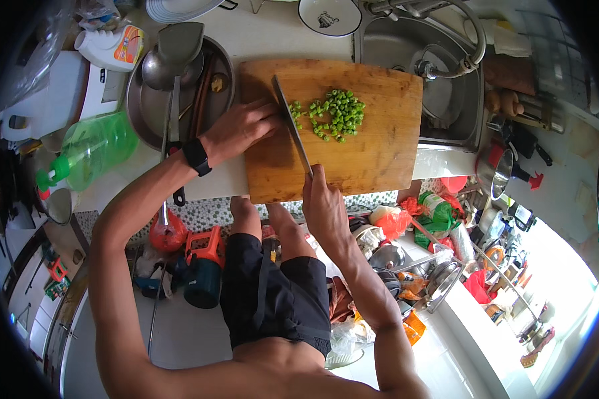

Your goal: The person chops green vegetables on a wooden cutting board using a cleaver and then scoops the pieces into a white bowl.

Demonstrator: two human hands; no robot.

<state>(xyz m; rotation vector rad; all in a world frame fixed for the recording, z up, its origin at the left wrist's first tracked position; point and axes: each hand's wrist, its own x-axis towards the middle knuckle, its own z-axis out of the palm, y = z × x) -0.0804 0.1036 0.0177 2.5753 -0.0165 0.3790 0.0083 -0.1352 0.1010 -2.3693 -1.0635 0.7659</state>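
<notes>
My right hand (324, 207) grips the handle of a kitchen knife (293, 127), whose blade stands nearly on edge over a wooden cutting board (369, 159). Right of the blade lies a heap of chopped green vegetable pieces (347, 112), with a smaller cluster close against the blade. My left hand (247, 127), wearing a black watch on its wrist, rests at the board's left side with bent fingers close to the blade. Whether anything lies under those fingers is hidden.
Left of the board, a round metal pan (145, 109) holds a ladle, a spatula (180, 42) and chopsticks. A sink (447, 107) with a faucet adjoins the board's right side. A white bowl (329, 17) sits behind it. A green bottle (100, 147) stands at the left.
</notes>
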